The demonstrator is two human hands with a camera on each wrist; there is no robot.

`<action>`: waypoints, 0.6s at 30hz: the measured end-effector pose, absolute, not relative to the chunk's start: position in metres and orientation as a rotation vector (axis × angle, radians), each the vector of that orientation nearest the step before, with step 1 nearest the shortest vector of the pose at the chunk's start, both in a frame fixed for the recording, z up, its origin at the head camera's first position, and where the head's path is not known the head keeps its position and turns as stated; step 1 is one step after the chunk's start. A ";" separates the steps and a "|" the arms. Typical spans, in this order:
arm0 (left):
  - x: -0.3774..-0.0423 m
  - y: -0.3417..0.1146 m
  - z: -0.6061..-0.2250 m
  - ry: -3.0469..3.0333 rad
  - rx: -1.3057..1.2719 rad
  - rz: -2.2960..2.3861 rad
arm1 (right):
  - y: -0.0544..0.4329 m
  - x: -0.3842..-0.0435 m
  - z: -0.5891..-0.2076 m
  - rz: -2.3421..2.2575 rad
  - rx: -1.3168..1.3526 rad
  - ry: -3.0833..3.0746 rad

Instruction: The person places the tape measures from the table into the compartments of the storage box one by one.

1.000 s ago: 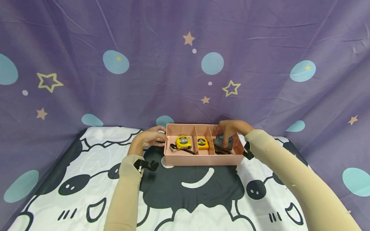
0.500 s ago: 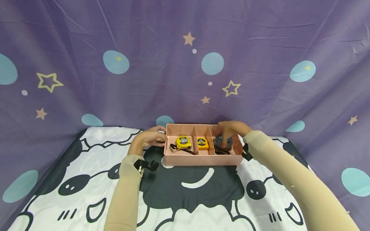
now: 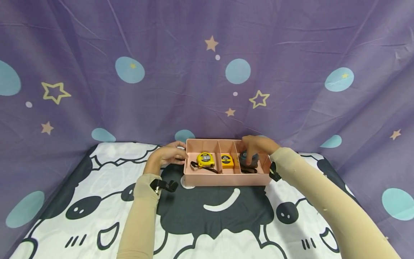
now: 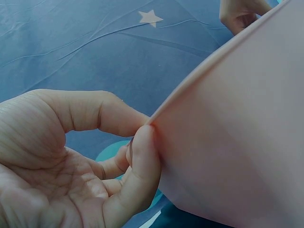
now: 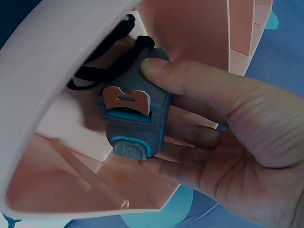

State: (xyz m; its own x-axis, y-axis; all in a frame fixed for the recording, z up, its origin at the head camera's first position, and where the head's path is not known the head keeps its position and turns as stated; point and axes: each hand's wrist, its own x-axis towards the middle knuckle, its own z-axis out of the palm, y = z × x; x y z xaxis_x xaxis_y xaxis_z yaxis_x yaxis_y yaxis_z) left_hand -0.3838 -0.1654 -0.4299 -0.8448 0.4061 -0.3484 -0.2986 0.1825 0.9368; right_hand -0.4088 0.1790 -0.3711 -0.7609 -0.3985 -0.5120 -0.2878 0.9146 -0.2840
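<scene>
A pink box (image 3: 226, 180) with three compartments stands at the far side of the table. My left hand (image 3: 169, 153) pinches its left wall; in the left wrist view, thumb and a finger meet at the rim (image 4: 190, 88). My right hand (image 3: 257, 145) reaches into the right compartment and grips a grey tape measure (image 5: 135, 97) with blue trim and a black strap (image 5: 107, 71). The right wrist view shows the thumb on one side of it and fingers on the other. A yellow tape measure (image 3: 205, 159) lies in the left compartment, and a smaller yellow one (image 3: 227, 161) in the middle.
A black strap (image 3: 207, 168) trails from the left yellow tape measure. Two dividers (image 3: 220, 158) split the box. A white and dark cartoon cloth (image 3: 216, 219) covers the table, and a purple curtain (image 3: 181, 104) hangs right behind the box.
My right hand has shifted slightly left with the grey tape measure in its grip. The left hand stays in place on the box wall.
</scene>
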 end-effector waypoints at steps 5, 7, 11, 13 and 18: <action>-0.383 -0.165 -0.431 1.929 0.102 1.708 | 0.176 -0.410 -0.371 -0.168 -0.504 2.537; -0.383 -0.165 -0.431 1.929 0.103 1.706 | 0.174 -0.410 -0.372 -0.144 -0.520 2.544; -0.384 -0.165 -0.431 1.930 0.103 1.703 | 0.169 -0.411 -0.372 -0.068 -0.537 2.558; -0.384 -0.165 -0.431 1.930 0.102 1.704 | 0.165 -0.411 -0.371 0.000 -0.547 2.564; -0.386 -0.165 -0.430 1.939 0.100 1.697 | 0.156 -0.414 -0.371 0.142 -0.548 2.553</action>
State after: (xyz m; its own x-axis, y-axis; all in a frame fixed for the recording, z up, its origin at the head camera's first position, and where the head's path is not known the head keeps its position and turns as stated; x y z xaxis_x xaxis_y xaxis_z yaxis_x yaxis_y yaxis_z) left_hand -0.3859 -0.1652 -0.4303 -0.8430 0.4048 -0.3542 -0.2976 0.1976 0.9340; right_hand -0.4140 0.1562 -0.3711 -0.7826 -0.3541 -0.5119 -0.4089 0.9126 -0.0063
